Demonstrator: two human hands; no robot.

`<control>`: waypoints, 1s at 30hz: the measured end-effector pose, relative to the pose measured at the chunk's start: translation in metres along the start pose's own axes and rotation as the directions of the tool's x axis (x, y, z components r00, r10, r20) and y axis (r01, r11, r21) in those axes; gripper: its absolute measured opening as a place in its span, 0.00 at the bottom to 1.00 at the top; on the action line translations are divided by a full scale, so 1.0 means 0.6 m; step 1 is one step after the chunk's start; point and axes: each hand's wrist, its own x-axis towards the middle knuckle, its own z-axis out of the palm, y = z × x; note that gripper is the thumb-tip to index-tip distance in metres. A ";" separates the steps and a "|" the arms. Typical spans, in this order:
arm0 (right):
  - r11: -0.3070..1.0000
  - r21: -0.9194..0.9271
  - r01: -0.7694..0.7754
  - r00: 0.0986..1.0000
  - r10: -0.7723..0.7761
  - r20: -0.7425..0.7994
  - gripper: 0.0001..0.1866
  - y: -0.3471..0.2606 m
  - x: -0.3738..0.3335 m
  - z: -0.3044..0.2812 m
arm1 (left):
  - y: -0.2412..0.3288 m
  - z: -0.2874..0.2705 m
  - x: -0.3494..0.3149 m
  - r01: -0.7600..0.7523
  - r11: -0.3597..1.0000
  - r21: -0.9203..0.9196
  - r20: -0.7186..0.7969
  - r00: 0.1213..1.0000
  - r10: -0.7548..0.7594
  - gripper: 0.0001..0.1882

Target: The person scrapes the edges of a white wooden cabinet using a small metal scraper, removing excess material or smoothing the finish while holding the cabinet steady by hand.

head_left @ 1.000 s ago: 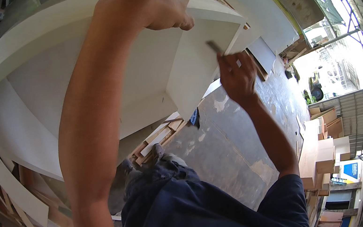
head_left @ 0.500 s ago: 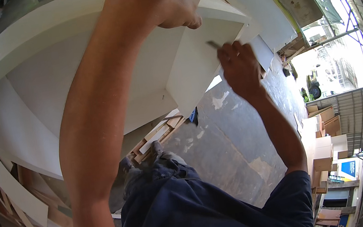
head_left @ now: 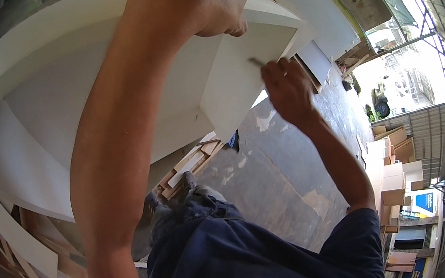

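A large white box-like cabinet [head_left: 66, 37] with inner panels fills the upper left. My left hand [head_left: 218, 1] is closed over its upper edge near the right corner; most of the fingers are hidden behind the hand. Lower and to the right, my right hand [head_left: 289, 90] is closed on a small, thin, grey tool [head_left: 255, 62], blurred by motion. The tool's tip sticks out to the left, in front of the cabinet's right side panel [head_left: 239, 81]; I cannot tell whether it touches it.
Wood offcuts [head_left: 22, 234] lie piled at the left, with more strips [head_left: 192, 167] by my feet. Beyond my right hand is a pale flat board [head_left: 312, 5]. Boxes and panels [head_left: 395, 181] stand along the right on the worn grey floor [head_left: 274, 171].
My right hand has moved slightly left and down with the thin tool. My left hand stays at the cabinet's upper edge.
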 end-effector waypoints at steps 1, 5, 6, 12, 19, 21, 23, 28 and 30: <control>0.999 0.048 0.013 0.999 -0.015 0.052 0.05 -0.025 -0.017 0.018 | 0.009 -0.006 -0.012 0.010 1.000 0.006 -0.034 0.999 -0.010 0.19; 0.986 0.155 0.066 0.988 -0.087 0.129 0.06 -0.080 -0.055 0.054 | 0.021 -0.006 -0.024 0.006 1.000 -0.025 -0.031 0.999 -0.007 0.18; 0.991 0.132 0.015 0.990 -0.032 0.134 0.07 -0.069 -0.054 0.049 | 0.024 -0.004 -0.022 0.001 0.999 -0.034 -0.018 1.000 -0.002 0.18; 0.996 -0.079 -0.039 0.997 0.033 -0.075 0.12 0.026 0.009 -0.030 | 0.010 0.039 -0.035 -0.099 0.992 0.080 -0.244 0.963 0.116 0.19; 0.989 0.146 -0.014 0.990 -0.006 0.138 0.04 -0.116 -0.121 0.073 | 0.050 0.052 -0.018 0.109 0.990 0.089 -0.119 0.988 -0.098 0.12; 0.967 0.256 -0.013 0.985 -0.032 0.172 0.05 -0.130 -0.144 0.078 | 0.047 0.069 -0.021 0.062 0.995 0.082 -0.199 0.979 -0.044 0.11; 0.939 0.343 -0.035 0.985 -0.026 0.172 0.07 -0.151 -0.163 0.082 | 0.050 0.073 -0.031 0.022 0.998 0.052 -0.148 0.989 -0.014 0.17; 0.793 0.548 -0.267 0.958 0.159 0.238 0.07 -0.199 -0.230 0.098 | 0.062 0.107 -0.071 -0.174 0.964 0.200 -0.430 0.869 0.246 0.17; 0.722 0.607 -0.332 0.943 0.229 0.243 0.07 -0.217 -0.259 0.110 | 0.079 0.104 -0.083 -0.175 0.960 0.217 -0.425 0.869 0.254 0.17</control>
